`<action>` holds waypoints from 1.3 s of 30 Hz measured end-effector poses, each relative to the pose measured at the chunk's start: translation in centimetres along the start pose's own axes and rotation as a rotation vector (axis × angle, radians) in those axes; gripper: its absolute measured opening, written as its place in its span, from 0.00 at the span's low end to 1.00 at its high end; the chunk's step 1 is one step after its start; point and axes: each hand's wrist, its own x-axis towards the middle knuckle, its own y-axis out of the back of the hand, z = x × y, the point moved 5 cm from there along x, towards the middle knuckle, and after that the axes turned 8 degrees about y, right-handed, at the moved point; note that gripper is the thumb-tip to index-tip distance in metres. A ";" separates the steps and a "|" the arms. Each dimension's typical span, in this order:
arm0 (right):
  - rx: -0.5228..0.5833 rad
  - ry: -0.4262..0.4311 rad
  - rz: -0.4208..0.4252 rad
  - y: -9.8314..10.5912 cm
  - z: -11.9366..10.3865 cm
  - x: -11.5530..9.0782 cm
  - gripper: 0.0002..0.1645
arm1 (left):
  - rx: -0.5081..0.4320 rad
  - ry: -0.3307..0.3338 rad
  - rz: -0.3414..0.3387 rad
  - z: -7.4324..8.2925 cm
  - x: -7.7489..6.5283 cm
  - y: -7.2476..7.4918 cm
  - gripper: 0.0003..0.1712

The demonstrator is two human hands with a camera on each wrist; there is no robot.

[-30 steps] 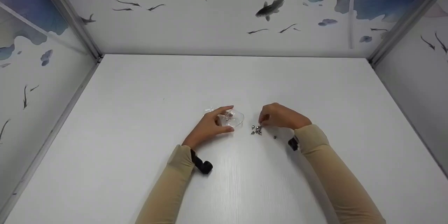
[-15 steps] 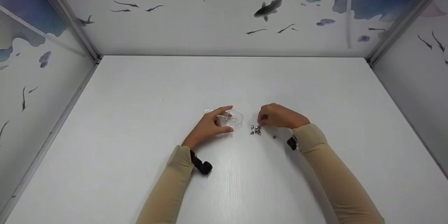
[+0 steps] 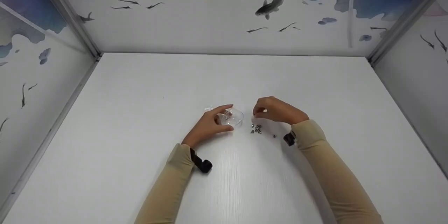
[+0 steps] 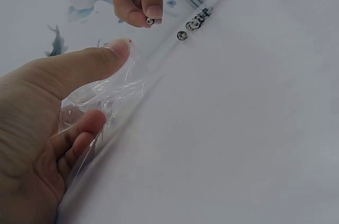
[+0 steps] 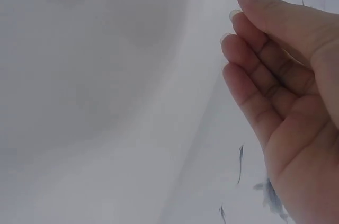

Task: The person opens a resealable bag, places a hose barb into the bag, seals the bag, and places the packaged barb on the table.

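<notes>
Grip R (image 3: 277, 109): now lifted, pinches metal pc (image 4: 151, 21) | grip L (image 3: 205, 125): wide, holds clr bag (image 4: 125, 78)

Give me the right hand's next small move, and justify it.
Probably bring the right hand over the clear plastic bag and release the metal piece. The hand pinches that piece close to the bag but apart from it, while the left hand holds the bag, its mouth seemingly spread.
</notes>
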 end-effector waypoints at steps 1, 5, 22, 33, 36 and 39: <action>-0.005 0.015 0.007 0.1 -0.2 0.2 0.07 | -0.010 0.002 -0.005 0.5 -0.2 0.1 0.42; 0.007 0.051 0.030 0.3 -0.8 0.9 0.08 | -0.028 0.000 -0.010 0.6 -0.2 0.2 0.42; -0.005 0.178 0.044 -0.4 -3.5 3.8 0.09 | 0.006 -0.022 -0.017 0.2 0.3 0.0 0.43; -0.031 0.226 0.062 -0.8 -4.0 4.1 0.08 | -0.033 0.000 -0.025 -0.1 0.0 -0.1 0.41; -0.033 0.230 0.059 -0.7 -4.1 4.1 0.08 | -0.035 -0.004 -0.023 -0.1 0.0 0.0 0.41; -0.026 0.223 0.046 -0.6 -4.0 3.9 0.09 | -0.028 -0.005 -0.021 -0.1 0.0 0.0 0.41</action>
